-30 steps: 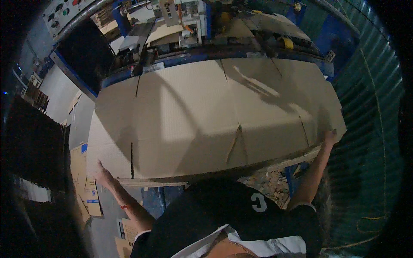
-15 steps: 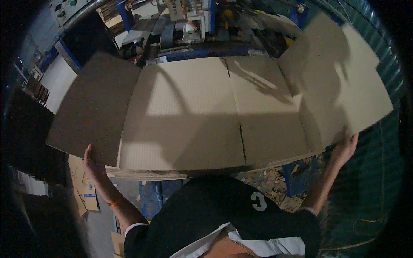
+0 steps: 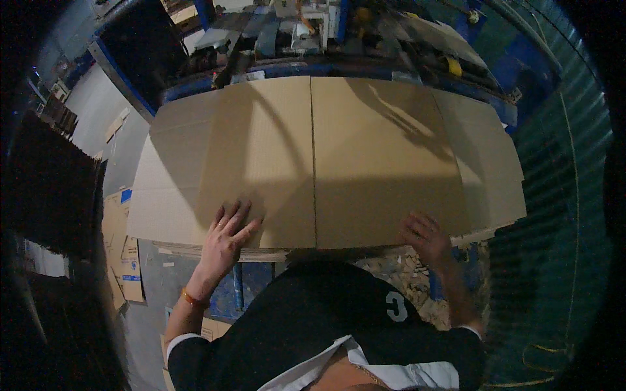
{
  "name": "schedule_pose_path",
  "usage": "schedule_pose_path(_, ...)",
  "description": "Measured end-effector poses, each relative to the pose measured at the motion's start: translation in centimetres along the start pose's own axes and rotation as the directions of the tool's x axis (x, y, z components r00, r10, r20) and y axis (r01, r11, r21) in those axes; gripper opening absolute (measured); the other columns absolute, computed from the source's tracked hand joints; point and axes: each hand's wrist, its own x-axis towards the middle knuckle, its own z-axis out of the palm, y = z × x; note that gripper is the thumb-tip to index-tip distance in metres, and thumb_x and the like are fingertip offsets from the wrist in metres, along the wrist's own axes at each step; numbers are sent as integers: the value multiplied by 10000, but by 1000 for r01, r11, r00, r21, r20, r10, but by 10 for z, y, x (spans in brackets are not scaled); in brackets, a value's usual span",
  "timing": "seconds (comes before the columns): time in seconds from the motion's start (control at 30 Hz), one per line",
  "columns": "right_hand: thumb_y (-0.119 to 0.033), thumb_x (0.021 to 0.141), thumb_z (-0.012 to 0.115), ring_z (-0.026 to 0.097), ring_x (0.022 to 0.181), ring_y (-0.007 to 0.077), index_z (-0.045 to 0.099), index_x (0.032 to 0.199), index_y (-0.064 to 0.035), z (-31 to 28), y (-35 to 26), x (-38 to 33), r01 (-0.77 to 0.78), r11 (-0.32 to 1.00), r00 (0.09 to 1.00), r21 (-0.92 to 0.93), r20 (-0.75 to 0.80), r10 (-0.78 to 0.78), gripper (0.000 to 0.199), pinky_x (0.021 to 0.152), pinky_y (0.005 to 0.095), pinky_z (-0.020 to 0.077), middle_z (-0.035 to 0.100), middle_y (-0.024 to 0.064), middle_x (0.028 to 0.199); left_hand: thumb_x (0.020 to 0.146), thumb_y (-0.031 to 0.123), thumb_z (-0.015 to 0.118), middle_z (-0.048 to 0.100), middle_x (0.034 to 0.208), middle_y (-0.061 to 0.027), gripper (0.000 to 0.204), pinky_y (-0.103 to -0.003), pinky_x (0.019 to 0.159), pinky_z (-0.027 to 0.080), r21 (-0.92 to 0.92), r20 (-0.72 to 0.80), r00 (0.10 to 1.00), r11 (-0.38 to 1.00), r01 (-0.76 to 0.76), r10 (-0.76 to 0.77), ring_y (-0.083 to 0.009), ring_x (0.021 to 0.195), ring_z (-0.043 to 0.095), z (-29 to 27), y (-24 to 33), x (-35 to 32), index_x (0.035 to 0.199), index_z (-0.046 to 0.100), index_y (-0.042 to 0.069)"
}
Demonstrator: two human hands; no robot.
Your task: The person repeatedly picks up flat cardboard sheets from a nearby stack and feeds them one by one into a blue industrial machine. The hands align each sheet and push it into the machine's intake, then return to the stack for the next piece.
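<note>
A large brown cardboard sheet (image 3: 261, 150) lies in front of me with its two end panels folded inward, their edges meeting along a dark seam near the middle. Under it, the edges of more stacked cardboard show along the near side. My left hand (image 3: 227, 236) rests on the left folded panel near its front edge, fingers spread. At the near edge of the right panel is my right hand (image 3: 427, 238), slightly blurred, its fingers loosely bent on the board and not gripping it. Shadows fall across both panels.
Beyond the cardboard stands a blue machine (image 3: 300, 65) with belts and rollers. Dark stacked material (image 3: 52, 189) rises at the left. Loose cardboard pieces (image 3: 124, 254) lie on the floor at left, and scraps (image 3: 404, 280) lie below. A green corrugated wall (image 3: 561, 215) borders the right.
Both raised end panels have come down flat, folded inward to meet at the seam. My hands have moved inward from the outer edges and let go of the panels.
</note>
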Motion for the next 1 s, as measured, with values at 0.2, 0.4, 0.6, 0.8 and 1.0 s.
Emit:
schedule_pose_path(0.2, -421, 840, 529, 342, 1290, 276, 501, 1276, -208, 8, 66, 39, -155, 988, 985, -3, 72, 154, 487, 1051, 466, 262, 407, 53, 1383, 821, 112, 476, 362, 1405, -114, 515, -470, 1089, 227, 74, -100, 995, 997, -21, 28, -314, 1295, 340, 17, -37, 36, 1323, 445, 224)
schedule_pose_path(0.4, -428, 830, 550, 335, 1281, 316, 399, 1354, -178, 3, 121, 133, -361, 932, 913, 30, 215, 347, 600, 1024, 429, 320, 323, 96, 1426, 771, 185, 647, 414, 1350, -163, 613, -436, 1035, 318, -66, -338, 941, 997, -41, 16, -351, 1221, 411, 24, -83, 134, 1342, 422, 173)
schedule_pose_path(0.6, -438, 856, 527, 335, 1270, 351, 283, 1406, -186, 34, 149, 185, -473, 868, 878, -150, 0, 479, 653, 1011, 464, 321, 316, 116, 1417, 767, 208, 668, 363, 1377, -187, 733, -447, 1011, 335, 118, -434, 895, 978, 170, -103, -393, 1235, 367, 25, -109, 212, 1396, 300, 132)
schedule_pose_path(0.8, -292, 810, 651, 432, 1158, 335, 385, 1294, -24, -5, 140, 60, -585, 808, 691, -70, -563, 452, 613, 964, 431, 363, 425, 199, 1283, 774, 344, 687, 296, 1400, -249, 798, -441, 1045, 268, 132, -757, 607, 853, 505, -242, -355, 1290, 312, 25, -170, 64, 1371, 280, 4)
schedule_pose_path(1.0, -191, 792, 653, 578, 979, 306, 488, 1198, 38, -17, 182, -118, -901, 167, -72, 399, -520, 851, 494, 852, 359, 468, 558, 198, 1143, 851, 219, 595, 519, 1229, -165, 537, -354, 912, 409, -921, -316, -27, 300, 249, -948, -253, 1052, 529, 56, -213, -112, 1271, 421, -66)
